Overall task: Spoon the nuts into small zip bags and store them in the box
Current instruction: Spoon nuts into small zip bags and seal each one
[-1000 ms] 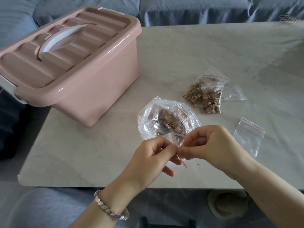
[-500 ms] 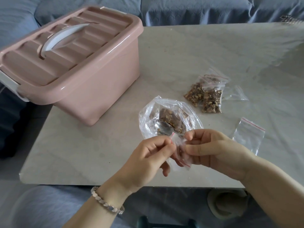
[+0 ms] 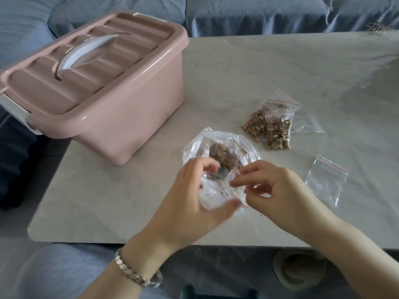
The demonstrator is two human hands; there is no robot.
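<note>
A small clear zip bag with a red stripe is held between both hands near the table's front edge. My left hand cups it from the left and my right hand pinches its rim; the bag's mouth is pulled apart. Just behind lies a large crumpled clear bag of nuts with a metal spoon resting in it. Two filled small bags of nuts lie at mid right. The pink box stands at the left with its lid on.
An empty zip bag lies flat to the right of my hands, and another empty one beside the filled bags. The grey table ends just below my wrists. A blue sofa runs behind.
The small bag was pinched flat between fingertips; now its mouth is pulled apart, my left hand has wrapped around it, and both hands have moved slightly forward toward the nut bag.
</note>
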